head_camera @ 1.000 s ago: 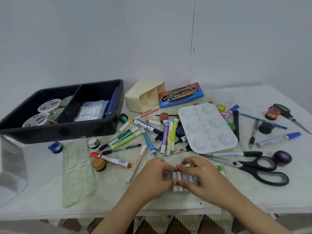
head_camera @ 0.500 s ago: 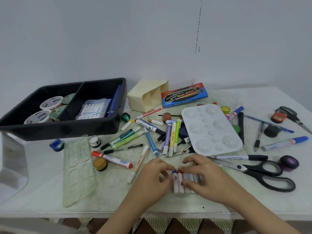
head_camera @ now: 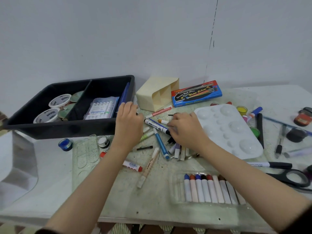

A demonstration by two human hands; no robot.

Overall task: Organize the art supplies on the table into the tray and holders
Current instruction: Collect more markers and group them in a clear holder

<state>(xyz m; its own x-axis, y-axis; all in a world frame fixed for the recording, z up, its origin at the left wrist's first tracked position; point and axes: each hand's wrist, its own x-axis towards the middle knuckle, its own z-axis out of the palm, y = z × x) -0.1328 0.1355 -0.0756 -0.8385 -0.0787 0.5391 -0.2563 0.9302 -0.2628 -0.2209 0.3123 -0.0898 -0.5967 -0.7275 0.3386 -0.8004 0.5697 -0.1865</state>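
In the head view, your left hand (head_camera: 129, 122) hovers over the loose markers just beside the right front corner of the black tray (head_camera: 67, 127). Its fingers reach forward fairly straight, and nothing shows in them. Your right hand (head_camera: 185, 129) is down on the marker pile, just left of the white palette (head_camera: 228, 132). Its fingers are curled onto the pens by the dark end of the black-and-white marker (head_camera: 156, 125), but I cannot tell whether they pinch one. A blue marker (head_camera: 161, 144) lies slanted between your two wrists. The tray holds white tubs (head_camera: 59, 100) in its left compartment and a clear marker pack (head_camera: 101, 108) in its right. The cream holder (head_camera: 152, 97) lies tipped on its side behind your hands, touching the watercolour box (head_camera: 196, 94). Near you on the surface (head_camera: 118, 200), a row of crayons (head_camera: 211, 190) sits side by side in a clear insert. Scissors (head_camera: 290, 178) lie at the right edge.
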